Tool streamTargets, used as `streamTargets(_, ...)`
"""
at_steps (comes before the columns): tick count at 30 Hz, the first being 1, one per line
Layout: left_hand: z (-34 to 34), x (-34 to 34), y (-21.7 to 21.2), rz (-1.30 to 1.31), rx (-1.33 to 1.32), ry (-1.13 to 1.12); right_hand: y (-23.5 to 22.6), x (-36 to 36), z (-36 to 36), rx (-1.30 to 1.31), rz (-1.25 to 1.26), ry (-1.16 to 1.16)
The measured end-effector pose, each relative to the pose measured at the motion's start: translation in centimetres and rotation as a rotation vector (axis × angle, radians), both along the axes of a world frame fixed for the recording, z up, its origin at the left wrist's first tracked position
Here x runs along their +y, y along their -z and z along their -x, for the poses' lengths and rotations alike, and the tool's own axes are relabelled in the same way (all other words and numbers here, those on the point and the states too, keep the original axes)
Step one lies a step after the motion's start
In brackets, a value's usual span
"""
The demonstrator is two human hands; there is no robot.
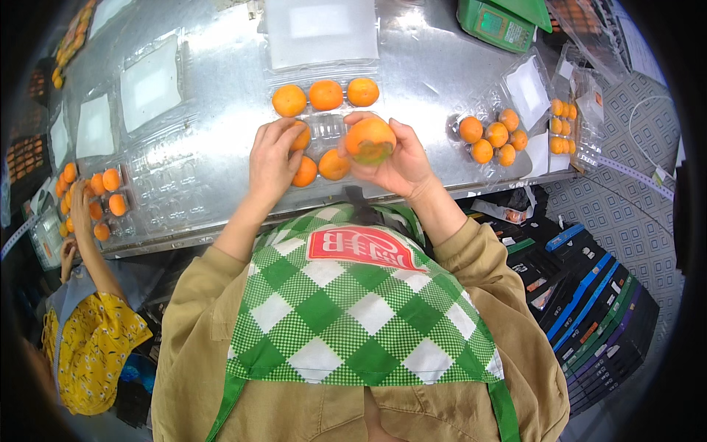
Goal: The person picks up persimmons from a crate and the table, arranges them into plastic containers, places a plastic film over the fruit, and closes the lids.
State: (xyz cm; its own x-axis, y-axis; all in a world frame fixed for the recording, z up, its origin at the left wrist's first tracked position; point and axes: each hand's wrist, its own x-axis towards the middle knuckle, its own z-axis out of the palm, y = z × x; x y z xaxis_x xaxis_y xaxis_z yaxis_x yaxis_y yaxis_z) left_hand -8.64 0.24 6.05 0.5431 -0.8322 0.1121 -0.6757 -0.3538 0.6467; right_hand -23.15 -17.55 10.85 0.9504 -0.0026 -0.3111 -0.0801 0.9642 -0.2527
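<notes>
My right hand [401, 158] holds a persimmon [370, 138] up over a clear plastic clamshell tray [322, 127], its leafy end tilted toward me. The fingers of my left hand [271, 156] are closed on another persimmon [300, 135] at the left side of the same tray. Along the far side stand three orange persimmons, the middle one [326, 95] between two others. Two more, among them a near persimmon [333, 165], sit along the near side. The tray's lid [322, 33], with a white pad in it, lies folded back beyond the fruit.
A filled clear tray [471, 110] stands to the right, near a green scale [501, 22]. Clear trays with white pads [150, 90] lie at the left, where another person's hand [79, 202] is among persimmons. Black crates [589, 302] are stacked below the metal table [427, 66] on the right.
</notes>
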Motion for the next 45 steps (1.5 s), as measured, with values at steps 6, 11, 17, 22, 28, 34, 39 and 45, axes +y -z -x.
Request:
streamTargets(6,0.4,0.3,-0.5,0.059,0.022,-0.032,0.4,0.2,-0.3,-0.004,0.478,-0.011)
streamTargets(11,1.7,-0.7,-3.5,0.299,0.939,-0.001,1.0,1.5,-0.5,0.136,1.141,0.000)
streamTargets(17,2.1,-1.3,-3.4,0.394,0.913,0.100,0.0,-0.1,-0.2,0.337,0.970,0.092)
streamTargets(22,2.4,-1.2,-4.5,0.337,0.747,0.060,1.5,-1.5,0.7,0.419,1.677,-0.020)
streamTargets(28,2.6,-1.3,-3.7,0.439,0.225,0.130,-0.6,1.2,-0.2,0.145,0.862,-0.125)
streamTargets(34,2.5,-1.5,-5.5,0.361,0.368,0.065,-0.2,1.8,-0.3,0.046,0.839,-0.020)
streamTargets(39,2.5,-1.2,-4.6,0.320,0.516,0.088,-1.0,2.0,-0.5,0.090,1.075,-0.005)
streamTargets(45,3.1,-1.4,-4.2,0.494,1.025,-0.018,1.4,-1.4,0.7,0.438,1.075,0.023)
